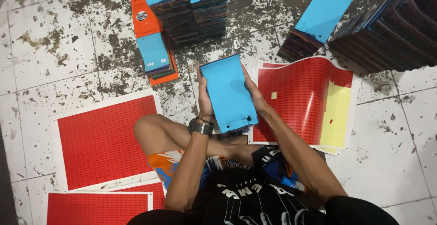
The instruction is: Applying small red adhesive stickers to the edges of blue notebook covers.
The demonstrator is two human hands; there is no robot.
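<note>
Hands hold one swatch bundle (229, 93) upright-ish over the lap, blue cover sheet facing the camera, two punched holes at its near end. Left hand (203, 98) presses flat along the bundle's left edge, fingers straight and close together; wrist carries a dark watch (200, 127). Right hand (255, 94) mirrors it on the right edge. Both hands thus clamp the bundle from opposite sides, palms in, prob. to square the loose layers so edges line up; no pinch w/ fingertips is visible. Person sits cross-legged on a stained tile floor (54, 38), bundle held between the knees and the stacks ahead. Straight ahead stand two tall swatch stacks (189, 13), blue sheets on top, dark layers below, side by side and touching. Left of them an orange card (144, 18) lies flat w/ a smaller blue-topped bundle (154, 53) on it. Upper right, another blue-topped stack (318, 18) lies tilted, near a long dark row of swatches (391, 29). Red label sheets (102, 138) lie on the floor at left, within reach of the left arm; a red sheet w/ a yellow part (314, 102) lies at right, partly under the right forearm, its top edge curling up.
</note>
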